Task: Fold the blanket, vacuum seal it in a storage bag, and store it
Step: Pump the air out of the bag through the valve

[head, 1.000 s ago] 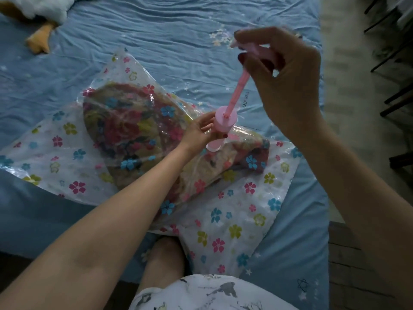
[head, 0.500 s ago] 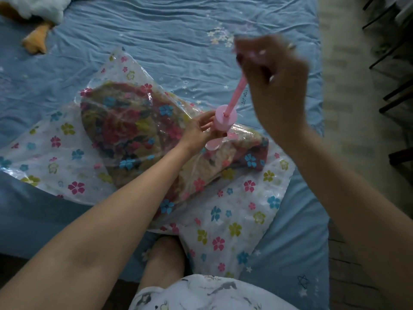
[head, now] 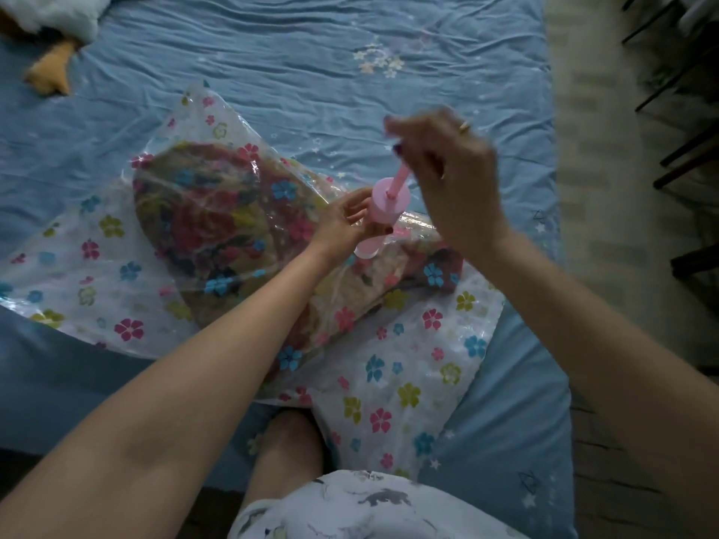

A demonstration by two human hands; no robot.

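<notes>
A clear plastic storage bag printed with pink, blue and yellow flowers (head: pixel 393 367) lies flat on a wrinkled light blue bed sheet (head: pixel 311 64), its long axis running from the far left corner to the near right corner. Inside the bag sits a folded blanket with a red, blue and tan floral pattern (head: pixel 218 231); the bundle is elongated from the bag's far left part toward its right edge, and the film lies wrinkled over it. The bag's flat margins spread empty to the left of the blanket and on the near side of it.

A pink plastic hand pump with a round cylinder (head: pixel 385 208) stands on top of the bag near the blanket's right end, tilted slightly, its thin pink plunger rod (head: pixel 400 178) pointing up and away from the bag. The left hand (head: pixel 342 223) is wrapped around the lower part of the pump cylinder, fingers closed on it. The right hand (head: pixel 447 169), blurred, is above the pump with its fingers closed around the top of the plunger rod; the handle itself is hidden in the fist.

Beyond the bag, at the far left corner of the sheet, lies a white plush toy with an orange foot (head: pixel 54 36). A bare knee (head: pixel 288 441) shows just beside the bag's near edge.
</notes>
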